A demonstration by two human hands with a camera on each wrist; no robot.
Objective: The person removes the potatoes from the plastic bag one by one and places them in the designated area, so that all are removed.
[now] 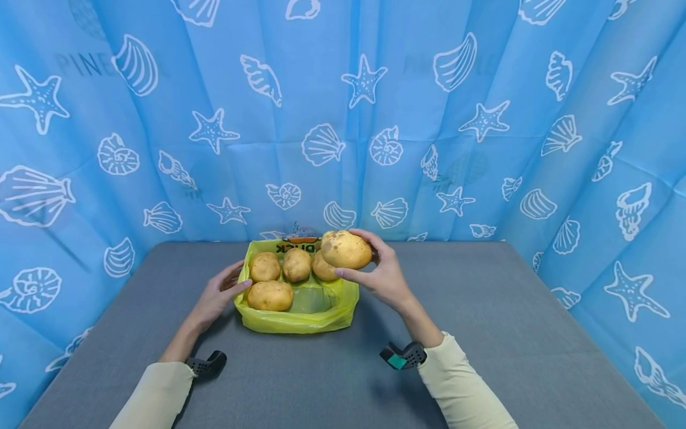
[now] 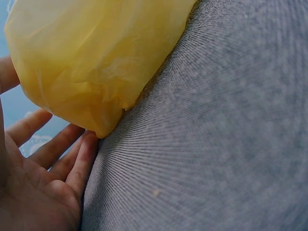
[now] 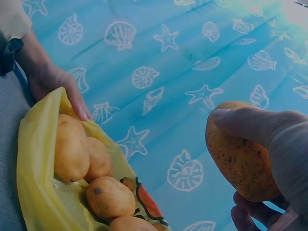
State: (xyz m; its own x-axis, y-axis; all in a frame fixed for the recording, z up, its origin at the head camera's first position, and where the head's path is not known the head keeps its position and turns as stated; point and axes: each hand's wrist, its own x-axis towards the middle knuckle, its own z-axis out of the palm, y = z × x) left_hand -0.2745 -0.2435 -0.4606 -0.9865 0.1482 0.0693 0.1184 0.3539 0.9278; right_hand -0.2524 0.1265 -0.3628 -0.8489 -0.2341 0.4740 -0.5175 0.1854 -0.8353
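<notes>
A yellow-green plastic bag (image 1: 295, 325) with an open top stands on the table and holds several potatoes (image 1: 270, 296). My right hand (image 1: 383, 271) grips a large potato (image 1: 346, 249) above the bag's right back part, thumb on one side and fingers on the other. Dark specks cover this potato's skin (image 3: 236, 159) in the right wrist view. At the bag's left side, my left hand (image 1: 217, 298) touches the plastic, its thumb by the rim. In the left wrist view, the fingers (image 2: 55, 144) of that hand lie fairly straight against the bag's outer wall (image 2: 96, 62).
A grey cloth covers the table (image 1: 461, 286). Behind and beside it hangs a blue curtain (image 1: 364, 143) printed with white shells and starfish. Each wrist carries a dark strapped device, one on the left (image 1: 208, 363) and one on the right (image 1: 404, 356).
</notes>
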